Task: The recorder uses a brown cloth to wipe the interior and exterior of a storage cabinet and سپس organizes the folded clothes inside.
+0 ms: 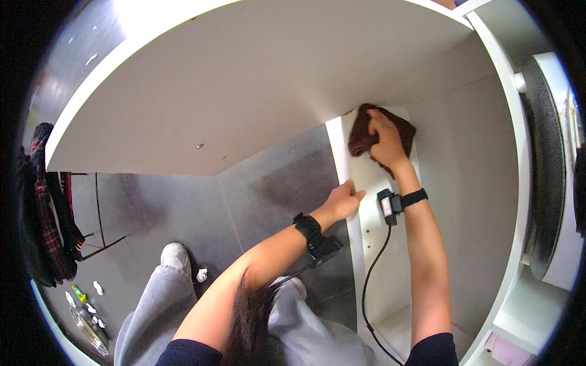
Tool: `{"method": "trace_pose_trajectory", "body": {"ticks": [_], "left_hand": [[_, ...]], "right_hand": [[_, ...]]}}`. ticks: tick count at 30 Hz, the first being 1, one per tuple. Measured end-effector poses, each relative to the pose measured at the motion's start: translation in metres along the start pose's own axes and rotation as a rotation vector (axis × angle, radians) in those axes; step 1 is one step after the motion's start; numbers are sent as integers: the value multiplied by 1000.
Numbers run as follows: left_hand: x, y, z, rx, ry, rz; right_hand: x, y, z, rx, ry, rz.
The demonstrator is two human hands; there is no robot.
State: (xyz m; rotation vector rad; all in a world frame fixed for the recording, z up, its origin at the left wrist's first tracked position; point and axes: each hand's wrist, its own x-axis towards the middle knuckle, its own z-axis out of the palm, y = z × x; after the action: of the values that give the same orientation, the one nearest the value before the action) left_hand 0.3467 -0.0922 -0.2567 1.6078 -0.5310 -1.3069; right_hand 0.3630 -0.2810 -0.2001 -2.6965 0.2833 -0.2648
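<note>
A folded dark brown cloth lies against a narrow white shelf panel inside a white cabinet. My right hand grips and presses it near the panel's far end, with one finger extended over the fabric. Lower down, my left hand holds the front edge of the same panel, its thumb side over the white surface. Some of its fingers are hidden. Each wrist wears a black strap with a small box; a black cable runs from the right one.
A large white board slants overhead, beside the cabinet's inner wall. Clothes hang at the left near a thin black metal frame. Crumpled paper and other litter lie on the grey tiled floor. A round dark-rimmed object stands at right.
</note>
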Motion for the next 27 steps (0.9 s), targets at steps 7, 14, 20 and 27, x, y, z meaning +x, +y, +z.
{"method": "trace_pose_trajectory", "body": {"ticks": [7, 14, 20, 27], "left_hand": [[-17, 18, -9, -118, -149, -77], [-23, -30, -30, -160, -182, 16], [-42, -34, -51, -249, -43, -23], [-52, -28, -25, -263, 108, -131]], "right_hand": [[-17, -47, -4, 38, -100, 41], [-47, -59, -18, 4, -329, -25], [-21, -64, 4, -178, -177, 102], [-27, -91, 11, -284, -251, 169]]}}
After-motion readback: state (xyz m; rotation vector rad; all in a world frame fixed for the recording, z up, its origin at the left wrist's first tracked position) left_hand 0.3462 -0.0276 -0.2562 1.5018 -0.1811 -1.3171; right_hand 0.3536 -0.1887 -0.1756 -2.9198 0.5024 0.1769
